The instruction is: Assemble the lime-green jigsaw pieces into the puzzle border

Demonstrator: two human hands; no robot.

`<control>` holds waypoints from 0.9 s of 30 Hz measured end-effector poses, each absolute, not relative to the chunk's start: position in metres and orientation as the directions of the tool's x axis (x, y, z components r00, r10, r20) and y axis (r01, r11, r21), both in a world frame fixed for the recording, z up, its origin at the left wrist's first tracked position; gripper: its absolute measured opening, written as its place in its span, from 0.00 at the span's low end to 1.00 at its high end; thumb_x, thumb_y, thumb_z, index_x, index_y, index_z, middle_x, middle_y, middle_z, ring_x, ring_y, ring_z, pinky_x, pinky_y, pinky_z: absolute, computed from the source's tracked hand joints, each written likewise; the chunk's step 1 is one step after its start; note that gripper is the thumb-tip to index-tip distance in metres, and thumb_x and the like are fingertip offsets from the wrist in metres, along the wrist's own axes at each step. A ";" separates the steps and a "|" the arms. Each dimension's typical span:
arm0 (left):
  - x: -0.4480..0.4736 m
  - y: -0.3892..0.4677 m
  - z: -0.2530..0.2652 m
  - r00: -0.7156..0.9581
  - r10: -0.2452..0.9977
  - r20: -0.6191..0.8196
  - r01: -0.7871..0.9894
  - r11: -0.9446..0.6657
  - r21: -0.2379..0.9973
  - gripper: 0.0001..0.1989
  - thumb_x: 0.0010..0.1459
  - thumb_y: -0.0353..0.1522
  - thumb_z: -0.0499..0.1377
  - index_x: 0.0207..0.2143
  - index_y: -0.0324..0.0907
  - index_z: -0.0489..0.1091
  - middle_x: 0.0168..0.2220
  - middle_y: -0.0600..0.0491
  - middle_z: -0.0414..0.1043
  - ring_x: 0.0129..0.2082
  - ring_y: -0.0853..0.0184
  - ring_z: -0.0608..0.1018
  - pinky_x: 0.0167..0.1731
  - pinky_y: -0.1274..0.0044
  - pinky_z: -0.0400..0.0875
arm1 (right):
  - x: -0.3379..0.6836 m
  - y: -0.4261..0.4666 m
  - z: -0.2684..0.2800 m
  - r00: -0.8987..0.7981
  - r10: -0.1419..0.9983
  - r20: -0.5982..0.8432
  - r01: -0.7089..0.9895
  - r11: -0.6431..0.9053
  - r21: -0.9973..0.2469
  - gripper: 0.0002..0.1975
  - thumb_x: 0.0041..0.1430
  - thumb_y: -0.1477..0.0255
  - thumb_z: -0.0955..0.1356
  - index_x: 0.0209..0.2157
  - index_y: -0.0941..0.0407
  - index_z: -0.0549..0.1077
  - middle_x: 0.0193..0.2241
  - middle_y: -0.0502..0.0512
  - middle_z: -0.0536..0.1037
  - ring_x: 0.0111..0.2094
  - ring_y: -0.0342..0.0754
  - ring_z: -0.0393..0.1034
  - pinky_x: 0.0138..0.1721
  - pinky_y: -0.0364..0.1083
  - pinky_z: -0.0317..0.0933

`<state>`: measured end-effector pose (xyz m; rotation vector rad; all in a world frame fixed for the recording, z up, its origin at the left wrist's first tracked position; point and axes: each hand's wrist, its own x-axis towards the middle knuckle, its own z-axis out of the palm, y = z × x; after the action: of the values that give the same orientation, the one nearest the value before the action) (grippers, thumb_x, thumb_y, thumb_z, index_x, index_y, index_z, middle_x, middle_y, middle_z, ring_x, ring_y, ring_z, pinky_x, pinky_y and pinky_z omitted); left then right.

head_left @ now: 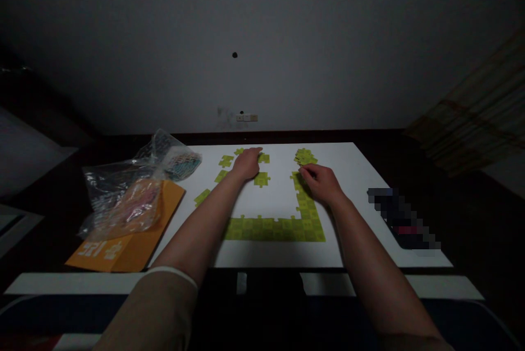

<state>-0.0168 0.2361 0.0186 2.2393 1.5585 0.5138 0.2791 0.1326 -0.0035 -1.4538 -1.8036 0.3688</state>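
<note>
Yellow-green jigsaw pieces lie on a white table. My left hand (247, 163) reaches over the far middle of the table with its index finger stretched out, beside a jigsaw piece (264, 158); its other fingers are partly hidden. Just nearer lies a joined clump of pieces (261, 179). My right hand (322, 181) is closed in a pinch at the top of the joined puzzle section (310, 214), close to a pile of loose pieces (305, 155). What the pinch holds is too small to make out. The joined section forms an L along the near and right sides.
Loose pieces (225, 161) are scattered left of my left hand. An orange envelope (164, 214) lies at the left under a clear plastic bag (110, 192), with a bundle of teal pieces (182, 162) behind. A dark blurred-out object (400, 220) rests at the table's right (353, 159).
</note>
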 end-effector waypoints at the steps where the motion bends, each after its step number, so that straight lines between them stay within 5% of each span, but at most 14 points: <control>1: -0.017 0.239 0.018 0.316 0.945 0.088 0.810 -0.317 0.493 0.39 0.61 0.21 0.63 0.75 0.38 0.69 0.74 0.35 0.71 0.75 0.47 0.72 0.75 0.61 0.62 | 0.279 0.132 -0.003 -0.049 0.922 0.384 0.695 0.308 -0.650 0.16 0.73 0.58 0.68 0.41 0.49 0.87 0.40 0.61 0.89 0.41 0.61 0.83 0.46 0.58 0.71; 7: -0.009 0.264 0.017 0.312 0.950 0.033 0.783 -0.277 0.556 0.35 0.56 0.26 0.70 0.67 0.41 0.76 0.62 0.39 0.83 0.66 0.49 0.79 0.69 0.64 0.69 | 0.278 0.131 -0.001 -0.047 0.923 0.382 0.691 0.306 -0.654 0.16 0.73 0.58 0.67 0.40 0.49 0.86 0.40 0.60 0.89 0.41 0.60 0.82 0.46 0.57 0.71; 12: -0.002 0.275 0.022 0.320 0.947 0.032 0.711 -0.262 0.652 0.37 0.44 0.20 0.73 0.60 0.39 0.81 0.60 0.38 0.82 0.66 0.46 0.79 0.70 0.64 0.68 | 0.277 0.130 0.001 -0.064 0.923 0.380 0.701 0.313 -0.640 0.16 0.73 0.58 0.67 0.40 0.49 0.86 0.40 0.61 0.89 0.41 0.60 0.82 0.45 0.57 0.70; 18: -0.007 0.254 0.022 0.324 0.946 -0.012 0.513 -0.165 0.842 0.10 0.50 0.26 0.73 0.36 0.42 0.82 0.41 0.47 0.85 0.51 0.51 0.85 0.60 0.63 0.78 | 0.277 0.132 0.000 -0.071 0.923 0.377 0.693 0.318 -0.647 0.16 0.73 0.59 0.67 0.41 0.49 0.86 0.41 0.61 0.89 0.41 0.60 0.83 0.46 0.57 0.70; 23: -0.005 0.223 0.020 0.276 0.959 -0.067 0.217 0.005 0.976 0.14 0.62 0.31 0.73 0.48 0.41 0.76 0.42 0.49 0.82 0.40 0.64 0.86 0.49 0.67 0.85 | 0.277 0.132 -0.002 -0.072 0.921 0.383 0.691 0.323 -0.647 0.16 0.73 0.58 0.67 0.41 0.49 0.86 0.40 0.60 0.89 0.41 0.60 0.82 0.45 0.57 0.69; 27: -0.003 0.203 0.023 0.250 0.960 -0.123 0.056 0.113 0.992 0.17 0.61 0.30 0.76 0.46 0.42 0.72 0.36 0.52 0.79 0.36 0.66 0.86 0.47 0.67 0.88 | 0.278 0.134 -0.003 -0.063 0.927 0.370 0.695 0.307 -0.650 0.17 0.73 0.58 0.67 0.41 0.50 0.86 0.41 0.60 0.89 0.41 0.59 0.82 0.45 0.56 0.69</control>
<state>-0.0030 0.2028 0.0226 1.2615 1.1021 0.9144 0.2777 0.1335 -0.0030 -1.4514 -1.8202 0.3886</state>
